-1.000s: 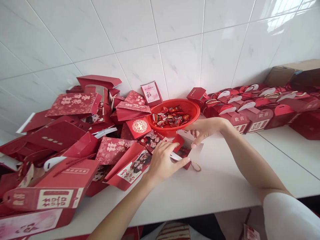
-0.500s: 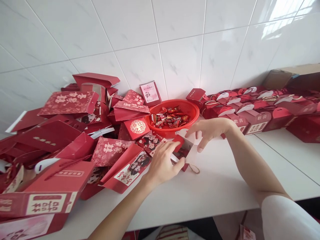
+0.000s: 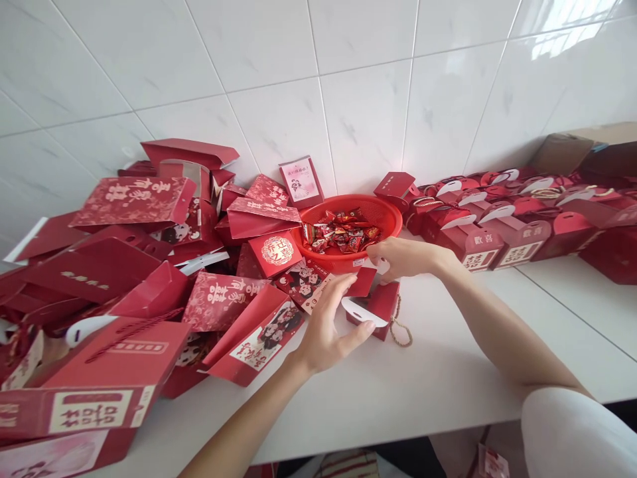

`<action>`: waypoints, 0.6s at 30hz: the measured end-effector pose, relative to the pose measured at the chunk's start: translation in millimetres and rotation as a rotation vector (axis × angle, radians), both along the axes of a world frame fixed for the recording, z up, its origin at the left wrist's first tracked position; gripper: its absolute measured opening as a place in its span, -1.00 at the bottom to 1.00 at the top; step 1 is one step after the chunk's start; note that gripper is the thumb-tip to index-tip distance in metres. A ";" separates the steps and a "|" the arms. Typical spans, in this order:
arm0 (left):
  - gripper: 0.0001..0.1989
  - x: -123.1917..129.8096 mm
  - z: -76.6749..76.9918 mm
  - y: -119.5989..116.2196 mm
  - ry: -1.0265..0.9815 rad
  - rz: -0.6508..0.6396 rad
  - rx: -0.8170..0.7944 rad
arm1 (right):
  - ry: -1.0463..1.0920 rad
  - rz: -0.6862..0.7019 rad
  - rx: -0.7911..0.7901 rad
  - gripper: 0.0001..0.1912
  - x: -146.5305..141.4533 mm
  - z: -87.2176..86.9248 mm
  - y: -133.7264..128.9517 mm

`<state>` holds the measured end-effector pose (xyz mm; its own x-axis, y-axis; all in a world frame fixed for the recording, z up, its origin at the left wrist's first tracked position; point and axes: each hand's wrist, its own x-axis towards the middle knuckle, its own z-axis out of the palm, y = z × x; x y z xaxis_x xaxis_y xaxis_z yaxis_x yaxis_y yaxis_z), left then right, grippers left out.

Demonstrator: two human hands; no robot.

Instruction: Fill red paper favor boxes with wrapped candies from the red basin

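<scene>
A small red gift box [image 3: 385, 304] stands on the table, its white-lined handle flap [image 3: 365, 312] folded over on the near side. A red side flap [image 3: 362, 283] still sticks out, and a twisted cord handle hangs at its right. My right hand [image 3: 408, 259] has its fingers curled together on the far edge of the box, at a pale flap partly hidden by them. To the left of the box, my left hand [image 3: 328, 325] is open, thumb and fingers apart, the thumb tip at the white-lined flap. Behind both hands is a red plastic basket [image 3: 393, 222] with wrapped candies [image 3: 343, 232].
A heap of red boxes [image 3: 134, 199] covers the left of the table [image 3: 448, 372]. Rows of closed gift boxes [image 3: 522, 232] line the right side by the tiled wall [image 3: 368, 126]. A cardboard box [image 3: 562, 154] stands at the far right.
The near flap has folded inward over the box opening. My right hand has gone from spread fingers to curled ones at the far edge. My left hand has opened a little.
</scene>
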<state>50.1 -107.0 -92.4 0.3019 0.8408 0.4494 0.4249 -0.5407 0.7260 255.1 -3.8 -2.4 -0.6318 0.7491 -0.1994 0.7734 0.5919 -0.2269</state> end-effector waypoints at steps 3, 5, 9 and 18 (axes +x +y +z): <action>-0.42 6.5 1.6 9.7 -0.054 0.063 -0.030 | 0.041 0.057 0.013 -0.77 1.9 5.1 -6.0; -0.45 11.7 2.7 17.1 -0.056 0.104 -0.010 | 0.118 0.129 -0.023 -0.73 3.8 8.4 -9.2; -0.45 18.0 -0.4 27.3 -0.041 0.132 0.071 | 0.277 0.216 -0.123 -0.65 5.5 7.1 -8.9; -0.81 12.8 -11.1 33.9 -0.033 0.066 -0.002 | 0.395 0.318 -0.470 -0.47 7.5 -1.2 2.3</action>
<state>62.9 -73.1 -103.5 0.2310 0.8592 0.4565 0.4358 -0.5108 0.7410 262.6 -1.4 -3.6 -0.8987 0.4054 -0.1674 0.3850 0.5464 -0.7438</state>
